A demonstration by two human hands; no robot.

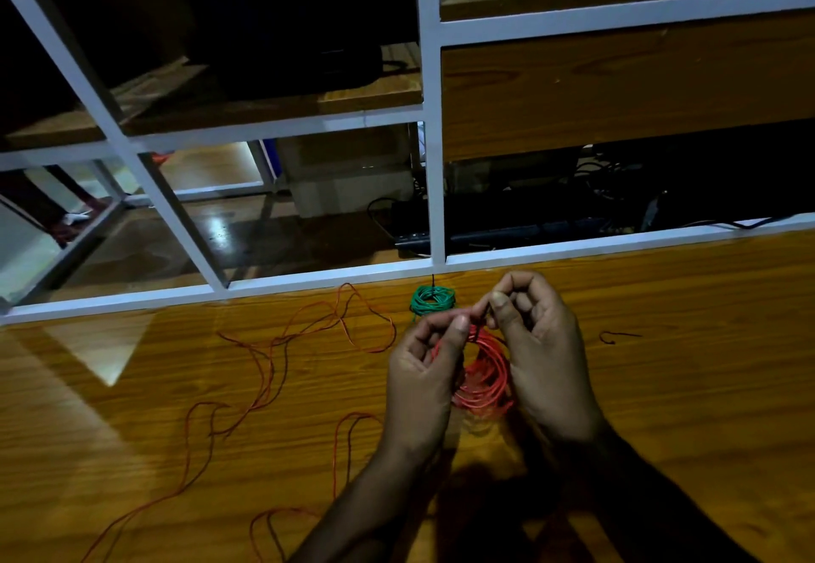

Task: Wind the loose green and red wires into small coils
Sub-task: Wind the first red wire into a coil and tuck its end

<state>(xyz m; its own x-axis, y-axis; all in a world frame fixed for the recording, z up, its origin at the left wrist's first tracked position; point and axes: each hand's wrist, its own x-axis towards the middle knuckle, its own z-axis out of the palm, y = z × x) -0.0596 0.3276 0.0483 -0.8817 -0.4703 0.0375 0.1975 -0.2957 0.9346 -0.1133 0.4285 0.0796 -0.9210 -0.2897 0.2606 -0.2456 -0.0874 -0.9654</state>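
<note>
- Wooden table (661,386) is lying under a white rack (430,121).
- Both hands are holding the red coil (485,379) above it: left hand (423,368) pinching its top, right hand (536,342) pinching there too.
- Loose red wire (273,368) is trailing left.
- Green coil (432,299) is sitting just behind the hands.

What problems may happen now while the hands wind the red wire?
1. The loose red wire lies in crossing loops on the wooden table; pulling may knot it.
2. The red coil hangs between the left hand and right hand; a slack grip may let it spring open.
3. The green coil lies close; dragged wire may catch it.
</note>
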